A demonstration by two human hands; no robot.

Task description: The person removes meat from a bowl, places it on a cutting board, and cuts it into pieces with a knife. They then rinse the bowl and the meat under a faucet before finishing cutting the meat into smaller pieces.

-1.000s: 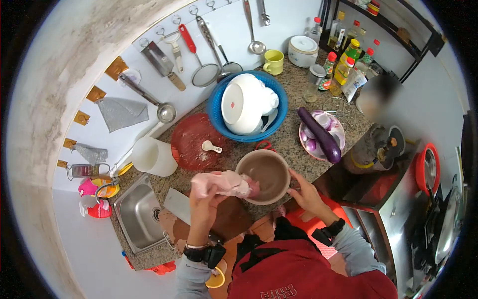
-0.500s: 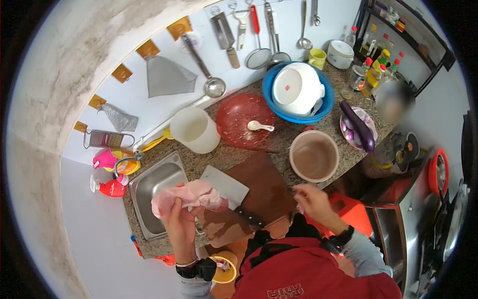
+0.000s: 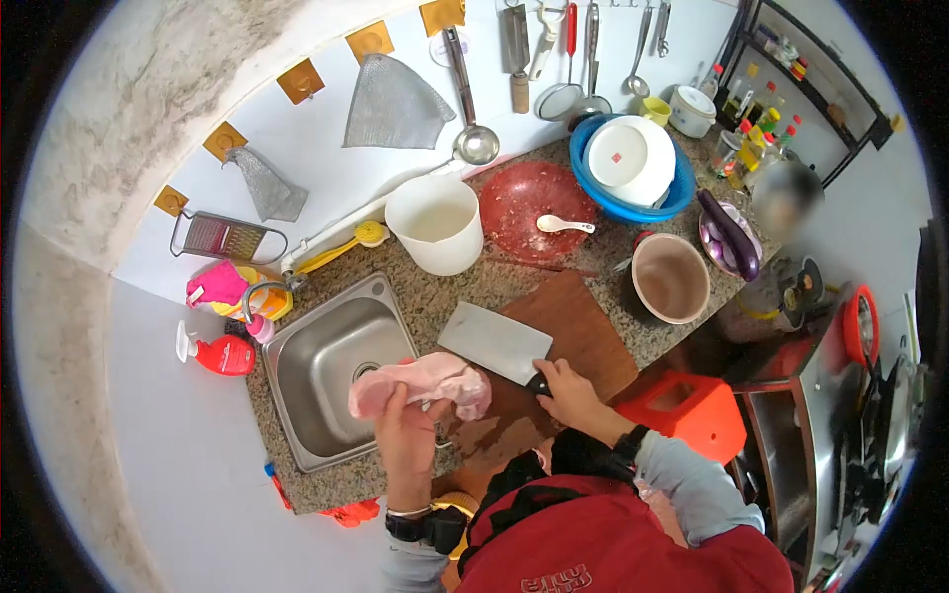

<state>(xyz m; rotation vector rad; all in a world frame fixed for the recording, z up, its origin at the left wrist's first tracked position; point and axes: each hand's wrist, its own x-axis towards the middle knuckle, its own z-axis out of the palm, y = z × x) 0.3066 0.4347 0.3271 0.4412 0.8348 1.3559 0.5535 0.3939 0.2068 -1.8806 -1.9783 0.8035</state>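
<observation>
A pale pink slab of raw meat is gripped in my left hand, fingers under it and thumb against its side. It is held up at the sink's right edge, its right end overlapping the wooden cutting board in view. My right hand is closed around the black handle of a cleaver. The cleaver's broad grey blade lies flat across the board, its far end pointing up and left. Wet patches show on the board's near part.
A steel sink is at left. Behind the board stand a white bucket, a red basin with a spoon, and a blue basin holding white bowls. A beige pot and an eggplant are at right; an orange stool stands below.
My right hand has moved left from beside the board and closed on the cleaver handle. The meat stays in my left hand. The view has shifted, so most things appear farther right.
</observation>
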